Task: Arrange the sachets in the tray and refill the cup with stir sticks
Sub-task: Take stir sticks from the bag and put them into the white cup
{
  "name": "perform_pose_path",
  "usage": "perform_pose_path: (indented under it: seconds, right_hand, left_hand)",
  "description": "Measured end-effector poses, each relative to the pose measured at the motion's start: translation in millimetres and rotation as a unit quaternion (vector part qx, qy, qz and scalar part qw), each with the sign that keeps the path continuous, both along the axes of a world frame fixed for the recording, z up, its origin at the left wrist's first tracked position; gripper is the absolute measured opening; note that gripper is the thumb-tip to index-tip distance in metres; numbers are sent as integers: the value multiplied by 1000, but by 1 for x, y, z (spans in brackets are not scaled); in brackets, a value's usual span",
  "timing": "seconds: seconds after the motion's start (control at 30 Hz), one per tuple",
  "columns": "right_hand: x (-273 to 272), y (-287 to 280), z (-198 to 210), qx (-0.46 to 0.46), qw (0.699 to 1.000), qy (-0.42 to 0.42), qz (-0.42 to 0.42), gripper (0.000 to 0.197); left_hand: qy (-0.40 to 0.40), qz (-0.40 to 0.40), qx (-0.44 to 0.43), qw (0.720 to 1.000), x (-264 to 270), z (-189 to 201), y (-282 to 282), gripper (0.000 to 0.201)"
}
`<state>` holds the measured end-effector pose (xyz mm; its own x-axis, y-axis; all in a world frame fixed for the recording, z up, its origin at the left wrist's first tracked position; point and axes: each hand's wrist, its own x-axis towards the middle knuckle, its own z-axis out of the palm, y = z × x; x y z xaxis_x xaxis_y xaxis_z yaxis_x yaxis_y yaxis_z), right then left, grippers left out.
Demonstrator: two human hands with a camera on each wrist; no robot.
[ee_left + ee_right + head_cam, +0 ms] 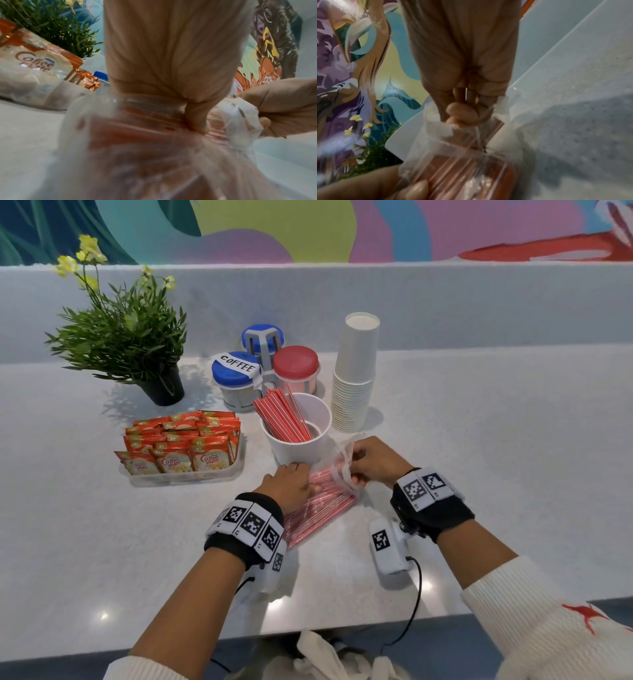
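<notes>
A clear plastic bag of red stir sticks (320, 506) lies on the counter just in front of the white cup (298, 436). The cup holds a bundle of red striped stir sticks (282, 416) leaning left. My left hand (291, 484) grips the bag's middle, thumb curled onto the plastic (197, 119). My right hand (371, 462) pinches the bag's open end (462, 116) and pulls it up. Orange creamer sachets (181, 440) stand in rows in the clear tray (185, 475) to the left.
A stack of white paper cups (356, 374) stands right of the cup. Behind are jars with blue and red lids (296, 364), one labelled coffee (236, 368). A potted plant (126, 337) sits at the back left. The counter's front edge (308, 635) is near me.
</notes>
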<state>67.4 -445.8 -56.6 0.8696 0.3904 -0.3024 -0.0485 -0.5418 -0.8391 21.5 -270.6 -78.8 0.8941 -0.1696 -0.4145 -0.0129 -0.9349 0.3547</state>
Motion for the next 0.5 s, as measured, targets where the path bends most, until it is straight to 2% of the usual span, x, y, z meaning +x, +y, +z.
perform_pose_path:
  seconds: [0.17,0.23,0.37,0.5]
  right_hand:
    - [8,-12,10,30,998,-20,-47,17]
    - [10,-19,19,36,997,-37,-58,9]
    - [8,-16,29,27,996,-68,-45,6]
    - [3,-6,28,22,996,-84,-32,7]
  left_hand:
    - [7,18,-17,1000,-3,-6,4,42]
    - [2,25,-19,999,-2,-5,5,40]
    - [-37,36,-89,995,-4,6,-8,36]
    - [-56,44,-110,991,0,-1,-17,24]
